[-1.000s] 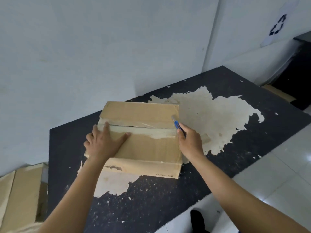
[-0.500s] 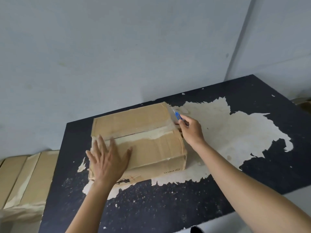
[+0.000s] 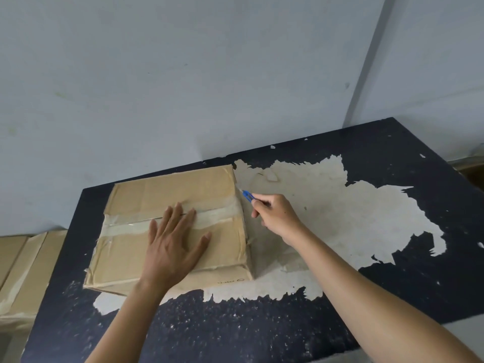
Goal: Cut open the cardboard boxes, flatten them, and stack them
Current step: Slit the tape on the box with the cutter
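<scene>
Cardboard box (image 3: pixel 180 189) lies closed on the left part of a black table (image 3: pixel 262 334), its far edge near the grey wall (image 3: pixel 183 74). A strip of pale packing tape (image 3: pixel 125 227) runs left to right along the seam where the two top flaps meet, and more tape wrinkles down over the left and right ends. The near side face shows a small printed mark close to its right corner. The left hand (image 3: pixel 172 247) presses flat on the top of the box, palm down, fingers straight and spread, with the fingertips reaching across the tape strip and the thumb stretched out to the right. The right hand (image 3: pixel 277 216) is just right of the box near its far right corner, fingers curled round a blue utility knife (image 3: pixel 248 195); the knife points left, and its tip is at the top right edge of the box, though whether the blade is in the cardboard cannot be told. Both forearms are bare. Much of the table's black coating has peeled away, leaving a large pale patch (image 3: pixel 327 205) under and to the right of the box. Lower down past the table's left edge sit more taped cardboard boxes (image 3: pixel 23 271).
</scene>
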